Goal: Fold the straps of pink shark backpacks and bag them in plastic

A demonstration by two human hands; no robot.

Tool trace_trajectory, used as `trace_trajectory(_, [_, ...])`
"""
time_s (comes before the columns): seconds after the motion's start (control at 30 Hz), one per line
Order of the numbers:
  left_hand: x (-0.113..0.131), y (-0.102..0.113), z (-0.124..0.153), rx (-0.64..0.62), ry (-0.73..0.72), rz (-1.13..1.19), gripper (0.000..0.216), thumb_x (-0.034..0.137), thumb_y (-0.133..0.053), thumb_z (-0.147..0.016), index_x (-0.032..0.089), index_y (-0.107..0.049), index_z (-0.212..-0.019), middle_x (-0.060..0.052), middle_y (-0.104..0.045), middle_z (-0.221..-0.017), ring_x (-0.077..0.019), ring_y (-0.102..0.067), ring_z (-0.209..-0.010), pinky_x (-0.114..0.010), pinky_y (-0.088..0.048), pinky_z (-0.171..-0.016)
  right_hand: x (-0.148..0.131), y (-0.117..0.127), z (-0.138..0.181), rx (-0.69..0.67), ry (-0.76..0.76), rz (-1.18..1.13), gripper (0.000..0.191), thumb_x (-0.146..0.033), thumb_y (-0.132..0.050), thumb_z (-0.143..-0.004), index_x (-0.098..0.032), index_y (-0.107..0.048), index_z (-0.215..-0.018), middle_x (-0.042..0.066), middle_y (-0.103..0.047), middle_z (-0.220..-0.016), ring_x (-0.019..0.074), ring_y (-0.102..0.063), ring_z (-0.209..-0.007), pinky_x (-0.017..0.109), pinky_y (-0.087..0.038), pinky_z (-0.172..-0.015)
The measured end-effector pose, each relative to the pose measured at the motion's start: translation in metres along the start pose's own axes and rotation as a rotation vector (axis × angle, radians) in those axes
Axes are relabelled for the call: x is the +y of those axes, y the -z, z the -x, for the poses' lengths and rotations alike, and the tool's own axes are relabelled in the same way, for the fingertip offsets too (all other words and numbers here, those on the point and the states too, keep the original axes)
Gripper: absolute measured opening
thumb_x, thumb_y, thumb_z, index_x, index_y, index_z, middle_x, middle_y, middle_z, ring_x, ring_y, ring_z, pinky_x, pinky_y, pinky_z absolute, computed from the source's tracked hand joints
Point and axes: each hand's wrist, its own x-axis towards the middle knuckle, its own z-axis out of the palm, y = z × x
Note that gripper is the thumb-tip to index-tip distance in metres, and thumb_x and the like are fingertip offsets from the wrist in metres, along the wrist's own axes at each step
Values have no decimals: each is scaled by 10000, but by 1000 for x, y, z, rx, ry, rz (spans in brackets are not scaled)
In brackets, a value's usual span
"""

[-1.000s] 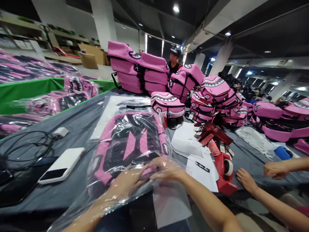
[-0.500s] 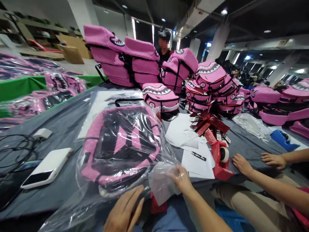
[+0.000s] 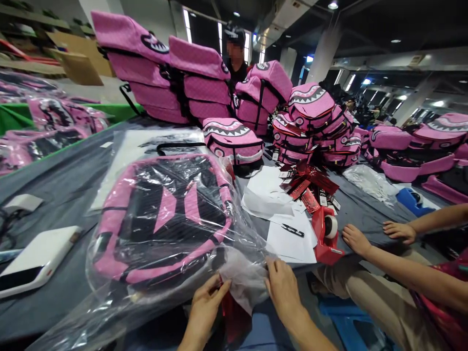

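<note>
A pink and black backpack [image 3: 164,219] lies flat on the grey table inside a clear plastic bag [image 3: 237,278]. My left hand [image 3: 204,304] pinches the bag's open end at the near edge, next to something red. My right hand [image 3: 281,287] grips the same loose flap from the right side. Both hands sit close together at the table's front edge.
A red tape dispenser [image 3: 325,234], white papers [image 3: 288,239] and red tags [image 3: 307,183] lie to the right. Another person's hands [image 3: 356,239] rest on the table. Stacks of pink backpacks [image 3: 234,141] fill the far side. A white device [image 3: 32,261] lies at left.
My left hand moved up from below the table edge to pinch the bag's open end. My right hand shifted down onto the flap. The view has turned left and nearer.
</note>
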Motion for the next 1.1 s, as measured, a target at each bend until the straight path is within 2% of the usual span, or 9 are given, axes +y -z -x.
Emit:
trace_trajectory(0.13, [7, 2, 10, -22, 9, -42, 631, 763, -772, -598, 175, -753, -825, -24, -674, -676, -197, -611, -634, -291, -532, -608, -33, 3, 22, 18, 268, -74, 557, -196, -639, -884, -221, -541, -1433, 132, -654, -1326, 275, -622, -1241, 419, -535, -1056])
trace_trajectory(0.27, [6, 1, 13, -110, -27, -58, 528, 721, -736, -638, 201, -723, -729, -46, -715, -750, -243, -669, -786, -331, -585, -806, -43, -26, 30, -129, 185, -77, 1037, -376, -778, -748, -116, -281, -1620, 232, -438, -1586, 386, -441, -1453, 529, -448, -1161])
trace_trajectory(0.37, [-7, 11, 11, -263, -158, -144, 478, 613, -649, -747, 206, -766, -969, -71, -787, -976, -288, -726, -969, -387, -587, -948, -33, -48, 37, -162, 146, -24, 1113, -277, -783, -691, -116, -229, -1642, 216, -425, -1607, 378, -425, -1471, 512, -416, -1196])
trace_trajectory(0.47, [-20, 32, 5, -251, -544, -437, 406, 472, -616, -851, 225, -715, -1157, -73, -777, -1095, -267, -732, -1020, -360, -606, -903, -23, -56, 48, -120, 174, 48, 1107, -199, -754, -682, -121, -220, -1648, 199, -401, -1629, 363, -402, -1489, 492, -391, -1215])
trace_trajectory(0.63, [-17, 48, -8, 190, -1395, -990, 410, 158, -618, -920, 265, -632, -1315, -51, -745, -1071, -214, -687, -1057, -356, -439, -1114, -19, -58, 58, -80, 222, 123, 1054, -91, -692, -680, -135, -259, -1640, 177, -382, -1645, 334, -383, -1504, 509, -346, -1236])
trace_trajectory(0.73, [-7, 36, -19, -126, -1575, -1132, 488, 142, -458, -988, 312, -578, -1429, -18, -750, -1220, -174, -652, -1179, -359, -213, -1269, -20, -60, 61, -93, 217, 149, 1048, -85, -687, -672, -140, -274, -1634, 178, -377, -1647, 329, -379, -1509, 510, -365, -1220])
trace_trajectory(0.83, [0, 20, -35, -349, -1741, -1195, 424, 135, -402, -1012, 249, -649, -1336, -2, -770, -1199, -135, -648, -1213, -298, -230, -1258, -15, -59, 69, -67, 223, 152, 1037, -109, -699, -674, -138, -288, -1626, 183, -397, -1636, 328, -400, -1495, 484, -400, -1194])
trace_trajectory(0.97, [8, 13, -49, -473, -1816, -1306, 437, 103, -388, -1010, 194, -622, -1368, -36, -742, -1288, -150, -639, -1258, -296, -364, -1202, 1, -50, 78, 127, 232, 86, 848, -58, -560, -766, -162, -367, -1585, 162, -554, -1514, 276, -516, -1397, 436, -460, -1115])
trace_trajectory(1.1, [27, 20, -45, -524, -1826, -1160, 454, 159, -334, -1057, 152, -533, -1465, -64, -693, -1380, -156, -570, -1359, -339, -282, -1275, 7, -35, 71, 338, 150, -146, 433, -177, -487, -988, -170, -536, -1417, 99, -736, -1087, 221, -682, -981, 362, -534, -832])
